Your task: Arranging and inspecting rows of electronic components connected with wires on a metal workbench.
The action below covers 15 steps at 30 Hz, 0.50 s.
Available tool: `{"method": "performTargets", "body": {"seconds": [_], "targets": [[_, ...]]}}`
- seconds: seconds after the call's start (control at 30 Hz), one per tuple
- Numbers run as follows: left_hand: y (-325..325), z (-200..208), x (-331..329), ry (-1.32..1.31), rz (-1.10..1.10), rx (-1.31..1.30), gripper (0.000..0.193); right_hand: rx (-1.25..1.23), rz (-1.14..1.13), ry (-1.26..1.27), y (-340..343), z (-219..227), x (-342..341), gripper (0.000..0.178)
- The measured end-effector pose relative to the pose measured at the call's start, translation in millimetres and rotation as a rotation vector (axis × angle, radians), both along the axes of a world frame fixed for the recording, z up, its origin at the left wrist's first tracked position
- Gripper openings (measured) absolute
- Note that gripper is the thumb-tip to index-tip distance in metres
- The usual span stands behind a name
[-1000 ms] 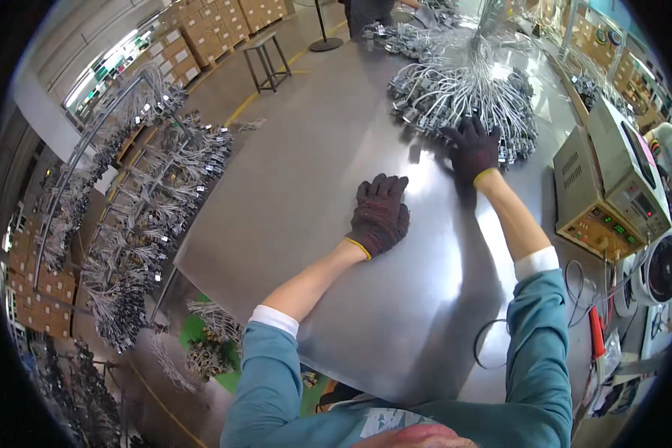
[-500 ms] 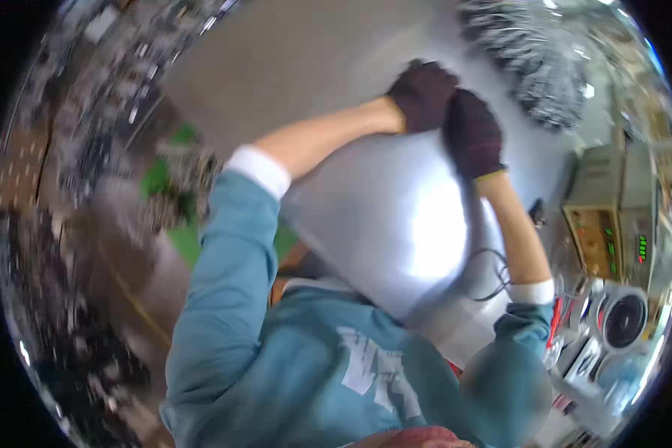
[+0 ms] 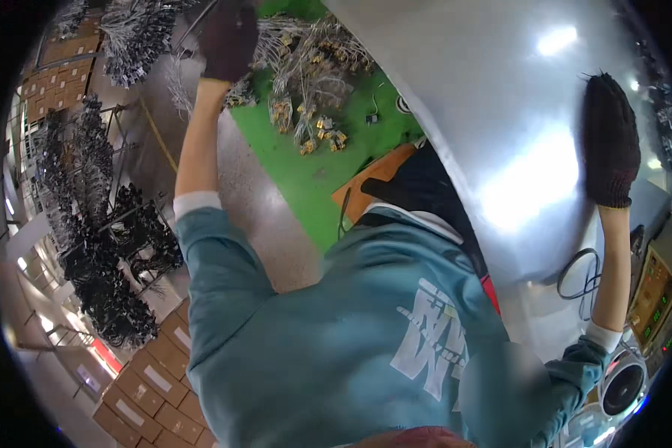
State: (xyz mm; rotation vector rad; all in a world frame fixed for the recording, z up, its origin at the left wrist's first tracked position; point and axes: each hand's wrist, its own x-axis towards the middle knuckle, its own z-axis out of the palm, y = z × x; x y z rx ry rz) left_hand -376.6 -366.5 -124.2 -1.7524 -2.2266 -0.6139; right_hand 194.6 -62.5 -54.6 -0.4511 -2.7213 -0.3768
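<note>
My left hand (image 3: 230, 41), in a dark knit glove, reaches out to the far left beyond the metal tabletop's edge. Its fingers run into the top of the picture and are dark, so their pose is unclear. Close beside it are bundles of pale wire harnesses (image 3: 317, 82) with yellowish connectors, low over a green mat (image 3: 276, 175). On the right, my right hand (image 3: 611, 138), gloved the same way, lies stretched out against the shiny metal tabletop (image 3: 463, 97). No object shows in it.
At left, dark cable bundles (image 3: 89, 246) hang on racks, with grey ones (image 3: 138, 37) farther off. Stacked cardboard boxes (image 3: 153, 381) stand lower left. A brown stool seat (image 3: 373, 183) is by the table edge. At right are a loose black cable (image 3: 579, 275), an instrument (image 3: 652, 291) and a small fan (image 3: 623, 388).
Both hands were together over the tabletop; now they are far apart, the left swung out past the table's edge, the right farther right. The view has turned toward the left, showing more floor and harnesses.
</note>
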Motion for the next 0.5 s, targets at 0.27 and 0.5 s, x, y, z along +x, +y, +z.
{"method": "performTargets", "body": {"seconds": [0.27,0.5], "targets": [[-192.1,-268.2,6.5,-0.507,0.432,-0.539,0.061,-0.174,0.138,-0.095,-20.0,17.3,-72.9,0.043],[-187.0,-377.6,69.4,-0.841,0.668,-0.560,0.104,-0.561,0.141,-0.078,-18.3,7.5,-85.9,0.048]]}}
